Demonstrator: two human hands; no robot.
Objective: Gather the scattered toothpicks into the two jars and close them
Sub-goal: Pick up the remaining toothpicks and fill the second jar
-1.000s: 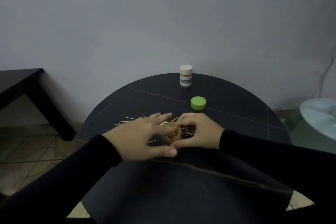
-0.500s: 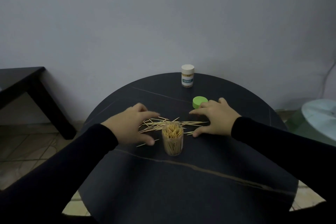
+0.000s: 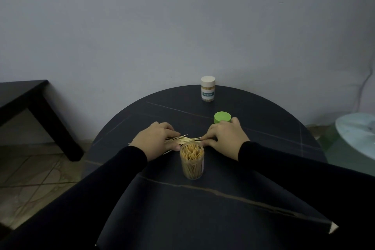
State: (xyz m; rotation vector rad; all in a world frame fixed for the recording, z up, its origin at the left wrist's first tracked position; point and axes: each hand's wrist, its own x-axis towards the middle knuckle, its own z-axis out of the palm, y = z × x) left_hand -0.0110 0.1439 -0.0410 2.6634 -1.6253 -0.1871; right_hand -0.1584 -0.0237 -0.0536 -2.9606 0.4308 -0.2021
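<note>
An open clear jar (image 3: 192, 161) packed with toothpicks stands upright on the round black table (image 3: 203, 219). Just behind it lies a loose pile of toothpicks (image 3: 183, 139). My left hand (image 3: 154, 140) rests on the pile's left end, fingers bent over the sticks. My right hand (image 3: 224, 136) presses on the pile's right end with its fingertips. The green lid (image 3: 222, 117) lies flat just behind my right hand. A second jar (image 3: 208, 88) with a white lid on it and a label stands at the table's far edge.
A black low table (image 3: 30, 103) stands to the left against the wall. A pale round top (image 3: 357, 134) is at the right edge. Tiled floor shows at the lower left.
Both hands left the open jar, spread apart, then came together onto the ends of the toothpick pile, bunching it into a tighter bundle behind the jar.
</note>
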